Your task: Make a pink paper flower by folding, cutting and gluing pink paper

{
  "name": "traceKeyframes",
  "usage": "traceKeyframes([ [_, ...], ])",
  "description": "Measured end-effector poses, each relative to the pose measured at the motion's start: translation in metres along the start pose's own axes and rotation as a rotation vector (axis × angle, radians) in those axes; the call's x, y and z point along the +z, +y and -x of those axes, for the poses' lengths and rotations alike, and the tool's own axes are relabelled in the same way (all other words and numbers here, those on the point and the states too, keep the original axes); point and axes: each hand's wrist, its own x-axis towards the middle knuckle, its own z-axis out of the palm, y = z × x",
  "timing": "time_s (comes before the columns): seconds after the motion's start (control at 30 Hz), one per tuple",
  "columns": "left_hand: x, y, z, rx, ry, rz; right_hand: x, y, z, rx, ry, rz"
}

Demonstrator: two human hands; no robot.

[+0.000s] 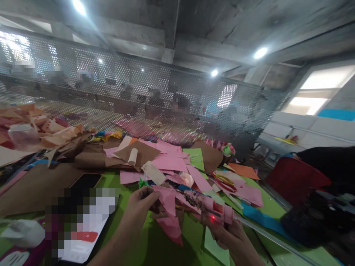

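Note:
My left hand [142, 201] is closed, thumb and fingers pinching the upper left corner of a pink paper piece [168, 201]. Below it hangs another pink paper piece [170, 227] with a pointed end, and brown paper shows behind the two. My right hand [226, 234] wraps round a pink hot glue gun [215, 207] with a small red light lit on it. A long clear glue stick [274, 238] runs out of its back end toward the lower right. The gun's front points left, close to the pink paper; whether its tip touches is too cluttered to tell.
A green tabletop [111, 221] carries scattered pink sheets [169, 159], brown paper [94, 157] and scissors [226, 181]. A phone [85, 183] and a lit screen [94, 221] lie left. A perforated metal divider [138, 99] stands behind; a red chair [296, 181] is at right.

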Motion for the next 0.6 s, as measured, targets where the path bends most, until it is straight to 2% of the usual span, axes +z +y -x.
traceKeyframes([
  [0.13, -0.004, 0.001, 0.002, -0.015, -0.012, 0.012, -0.015, -0.012, 0.009, 0.044, 0.078, 0.009],
  [0.27, -0.010, 0.005, 0.004, -0.039, -0.032, -0.029, -0.048, -0.020, 0.026, 0.085, 0.090, -0.006],
  [0.43, -0.011, 0.011, 0.011, -0.092, -0.026, 0.005, -0.095, -0.006, 0.057, 0.252, 0.238, 0.092],
  [0.53, -0.012, 0.011, 0.013, -0.093, -0.056, 0.017, -0.110, 0.005, 0.070, 0.347, 0.238, 0.133],
  [0.6, -0.012, 0.009, 0.013, -0.071, -0.061, 0.027, -0.113, 0.011, 0.074, 0.354, 0.242, 0.184],
])
